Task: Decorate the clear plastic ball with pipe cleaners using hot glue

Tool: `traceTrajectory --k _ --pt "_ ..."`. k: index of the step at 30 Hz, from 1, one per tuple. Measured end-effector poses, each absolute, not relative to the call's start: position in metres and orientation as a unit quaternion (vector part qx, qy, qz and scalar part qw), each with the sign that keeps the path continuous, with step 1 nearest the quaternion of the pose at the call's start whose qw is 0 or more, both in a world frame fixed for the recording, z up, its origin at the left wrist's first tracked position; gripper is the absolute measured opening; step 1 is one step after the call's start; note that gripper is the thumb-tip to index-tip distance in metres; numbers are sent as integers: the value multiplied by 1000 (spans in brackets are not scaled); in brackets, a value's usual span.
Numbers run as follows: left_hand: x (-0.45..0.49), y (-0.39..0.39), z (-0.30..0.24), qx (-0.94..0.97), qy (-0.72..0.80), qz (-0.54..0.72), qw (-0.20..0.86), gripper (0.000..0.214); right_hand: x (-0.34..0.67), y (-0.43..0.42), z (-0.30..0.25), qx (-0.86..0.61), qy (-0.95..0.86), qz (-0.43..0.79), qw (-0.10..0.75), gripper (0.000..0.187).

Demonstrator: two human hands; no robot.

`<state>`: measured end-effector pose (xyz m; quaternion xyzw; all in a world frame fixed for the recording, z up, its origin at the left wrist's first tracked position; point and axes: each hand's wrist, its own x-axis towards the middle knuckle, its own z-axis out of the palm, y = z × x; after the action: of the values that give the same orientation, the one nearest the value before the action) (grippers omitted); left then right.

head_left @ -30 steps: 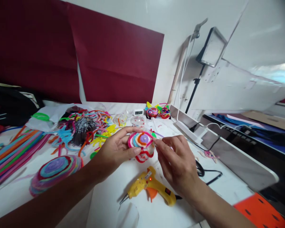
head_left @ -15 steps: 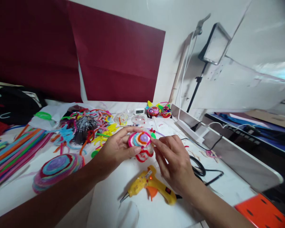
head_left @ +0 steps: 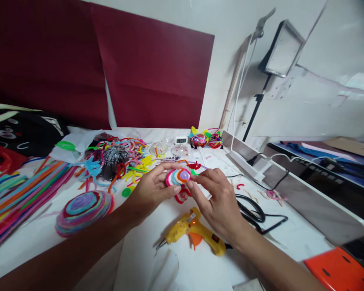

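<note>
A small domed ornament of coiled pipe cleaners (head_left: 178,178), in pink, white, light blue and orange with a purple centre, is held up in front of me. My left hand (head_left: 156,184) grips it from the left, its thumb along the lower edge. From the right, the thumb and fingers of my right hand (head_left: 216,192) pinch the ornament's right edge. Red wavy pipe cleaner (head_left: 183,197) hangs just beneath it. Below the hands, a yellow hot glue gun (head_left: 191,230) with an orange trigger lies on the table, nozzle towards the left.
A larger coiled pipe-cleaner dome (head_left: 84,212) and a bundle of straight pipe cleaners (head_left: 27,194) lie on the left. Tangled pipe cleaners (head_left: 133,147), a small digital clock (head_left: 180,140) and colourful finished pieces (head_left: 205,138) stand behind. A black cable (head_left: 255,212) loops at the right.
My right thumb has come round to the front of the ornament's right edge, and the fingers have closed in on it. The view has shifted slightly. The left hand keeps its grip.
</note>
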<state>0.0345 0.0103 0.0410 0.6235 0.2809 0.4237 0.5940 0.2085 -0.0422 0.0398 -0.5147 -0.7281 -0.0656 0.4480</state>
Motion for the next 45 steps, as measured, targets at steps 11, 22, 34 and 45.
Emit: traceTrajectory --k 11,22,34,45 --pt "34 6 39 624 289 424 589 39 202 -39 32 -524 -717 -75 454 22" --pt "34 4 34 611 263 443 601 34 199 -36 27 -534 -709 -116 445 23" --pt "35 -1 33 595 286 465 590 38 195 -36 28 -536 -711 -135 435 21" --pt "38 -6 37 563 306 491 590 35 191 -39 31 -531 -714 -130 438 22"
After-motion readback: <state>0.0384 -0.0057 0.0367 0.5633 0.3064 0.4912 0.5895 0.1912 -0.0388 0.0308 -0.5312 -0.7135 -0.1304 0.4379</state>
